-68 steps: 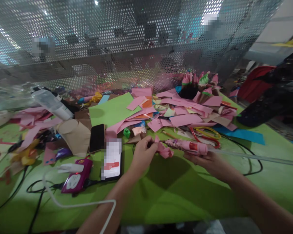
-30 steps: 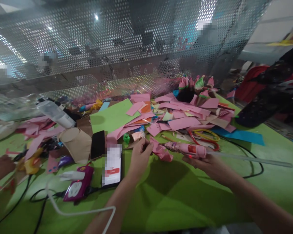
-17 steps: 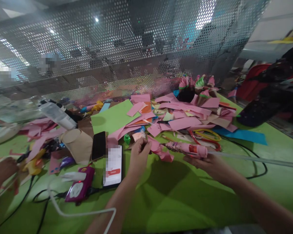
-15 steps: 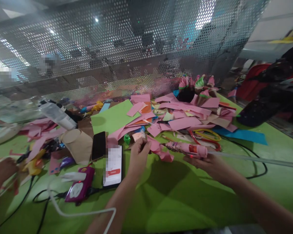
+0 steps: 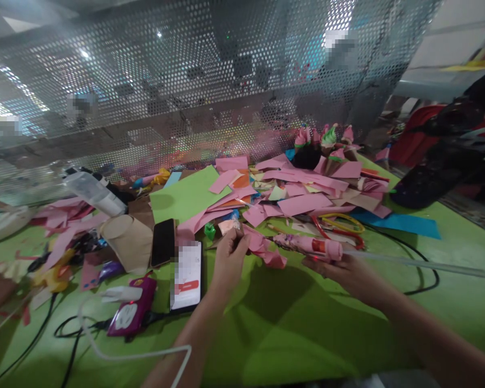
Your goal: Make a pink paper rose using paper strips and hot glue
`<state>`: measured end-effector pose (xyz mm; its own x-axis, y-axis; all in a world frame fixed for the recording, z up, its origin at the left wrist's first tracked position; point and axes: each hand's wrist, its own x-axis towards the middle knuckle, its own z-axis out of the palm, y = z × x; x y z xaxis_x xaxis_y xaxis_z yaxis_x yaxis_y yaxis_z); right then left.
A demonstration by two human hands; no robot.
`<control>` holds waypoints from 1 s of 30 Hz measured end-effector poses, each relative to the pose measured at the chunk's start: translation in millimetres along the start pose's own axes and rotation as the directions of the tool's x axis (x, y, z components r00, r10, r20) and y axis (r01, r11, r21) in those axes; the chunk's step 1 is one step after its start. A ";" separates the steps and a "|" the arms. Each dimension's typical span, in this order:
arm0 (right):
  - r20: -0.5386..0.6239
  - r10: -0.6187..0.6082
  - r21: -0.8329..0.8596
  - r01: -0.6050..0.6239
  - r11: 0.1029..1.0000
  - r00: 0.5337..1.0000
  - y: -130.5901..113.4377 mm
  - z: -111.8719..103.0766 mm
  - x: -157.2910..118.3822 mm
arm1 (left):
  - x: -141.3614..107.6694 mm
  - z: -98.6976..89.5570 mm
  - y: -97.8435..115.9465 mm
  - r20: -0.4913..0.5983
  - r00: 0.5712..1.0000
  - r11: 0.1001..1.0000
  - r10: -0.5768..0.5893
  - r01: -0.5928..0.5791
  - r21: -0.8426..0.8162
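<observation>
One paper strip, creased, curled (all pink)

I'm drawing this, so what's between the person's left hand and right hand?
In the head view, pink paper pinched by the left hand, then the front of the pink glue gun held in the right hand.

No text seems legible, even on the lit phone.
</observation>
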<state>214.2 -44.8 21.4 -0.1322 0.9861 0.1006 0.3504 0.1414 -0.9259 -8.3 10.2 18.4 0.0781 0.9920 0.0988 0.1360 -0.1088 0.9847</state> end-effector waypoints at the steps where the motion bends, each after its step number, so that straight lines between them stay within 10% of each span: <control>1: 0.000 -0.001 0.008 0.001 1.000 1.000 0.8 0.5 -0.1 | -0.2 0.1 -0.5 0.010 1.000 1.000 0.002 -0.002 0.013; 30: -0.044 0.030 -0.037 -0.032 0.999 0.999 5.0 -1.1 -2.0 | -0.1 -1.1 2.6 -0.032 0.999 1.000 0.014 -0.014 0.006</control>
<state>217.2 -46.0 16.9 -0.0802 0.9928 0.0886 0.3885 0.1129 -0.9145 -9.0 10.0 21.1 0.0484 0.9919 0.1176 0.1411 -0.1234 0.9823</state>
